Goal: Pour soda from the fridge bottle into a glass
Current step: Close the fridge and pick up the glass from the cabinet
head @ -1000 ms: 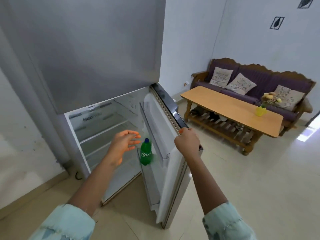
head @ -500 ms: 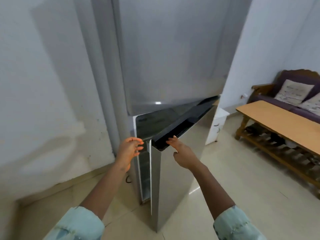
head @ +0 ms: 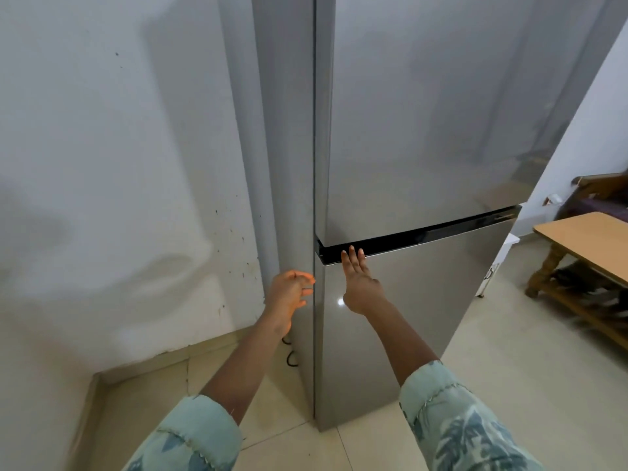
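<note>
And the lower fridge door (head: 407, 317) is shut! A second ago it stood wide open with the green soda bottle upright in its door shelf; half a second ago only a narrow gap was left, and now the panel sits flush with the cabinet. The right hand (head: 360, 283) lies flat against the door's top left corner, fingers straight, tips reaching the black handle strip (head: 424, 234) along its upper edge, pressing, not gripping. The left hand (head: 289, 294) hovers just beside the fridge's left edge, fingers loosely curled, holding nothing. So where's the soda bottle? Out of sight, and since neither hand carries it, I'd judge it's sealed inside on that door shelf. No glass in view either, so the pour looks no closer: the door will likely need opening again. The door is smooth brushed steel, a flat slab with a crisp corner, catching a bright spot of light just beside the right wrist; the upper door (head: 424, 113) above has the same dull sheen. The handle strip is glossy, recessed and narrow. At the right edge stands a matte wooden table (head: 588, 239) on pale glossy floor tiles (head: 509, 368).
</note>
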